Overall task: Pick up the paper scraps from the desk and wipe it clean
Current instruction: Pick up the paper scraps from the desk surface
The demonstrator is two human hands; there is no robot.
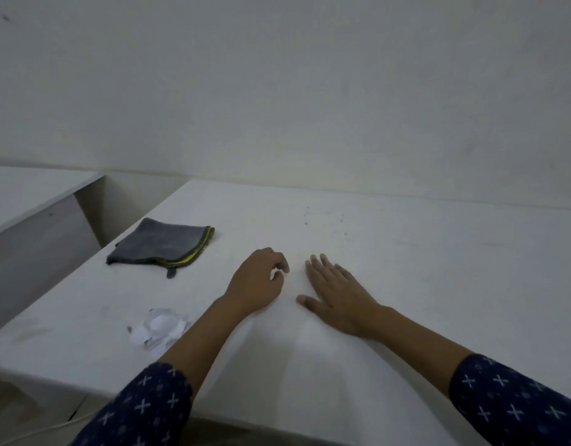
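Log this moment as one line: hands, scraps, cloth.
left hand curled, grip unclear | right hand flat on desk | paper scraps piled front left | cloth folded, untouched

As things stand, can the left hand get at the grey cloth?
Probably yes: the grey cloth lies flat on the desk, beyond and left of the left hand, with only bare desk between them.
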